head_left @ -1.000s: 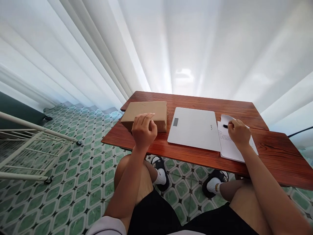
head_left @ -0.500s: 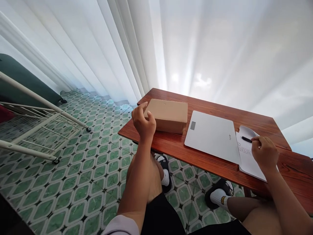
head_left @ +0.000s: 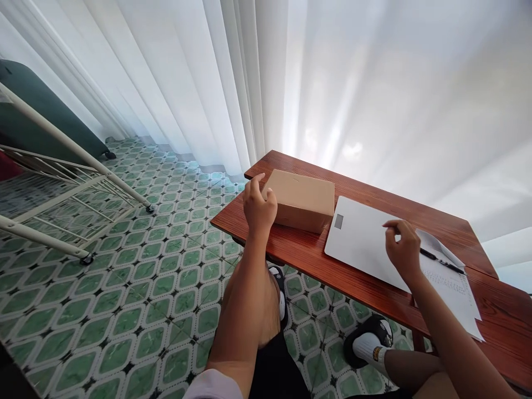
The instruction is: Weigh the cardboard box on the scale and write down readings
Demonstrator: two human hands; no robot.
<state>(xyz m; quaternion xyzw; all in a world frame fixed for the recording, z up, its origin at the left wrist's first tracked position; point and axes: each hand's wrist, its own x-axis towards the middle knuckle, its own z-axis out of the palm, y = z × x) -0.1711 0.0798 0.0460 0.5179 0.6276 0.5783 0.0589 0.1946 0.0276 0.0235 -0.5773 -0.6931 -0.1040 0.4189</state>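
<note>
A closed brown cardboard box (head_left: 301,191) rests on the left part of the wooden table. Beside its left end is my left hand (head_left: 260,206), with thumb and fingers apart; whether the fingertips touch the box I cannot tell. To the right of the box lies a flat white scale (head_left: 361,238) with a small grey display (head_left: 339,221). Over the scale's right side hovers my right hand (head_left: 403,246), loosely bent, with nothing visible in it. A black pen (head_left: 440,259) lies on written paper sheets (head_left: 451,291) to the right of that hand.
The reddish-brown table (head_left: 477,288) stands before white curtains (head_left: 174,83). At the left is a white metal rack (head_left: 89,155) on casters, with a dark green wheeled case (head_left: 45,111) behind it. Green patterned tiles (head_left: 145,288) cover the floor.
My right hand has let go of the pen, leaving it on the paper, and moved left over the scale. My left hand stays by the box. The view has shifted slightly.
</note>
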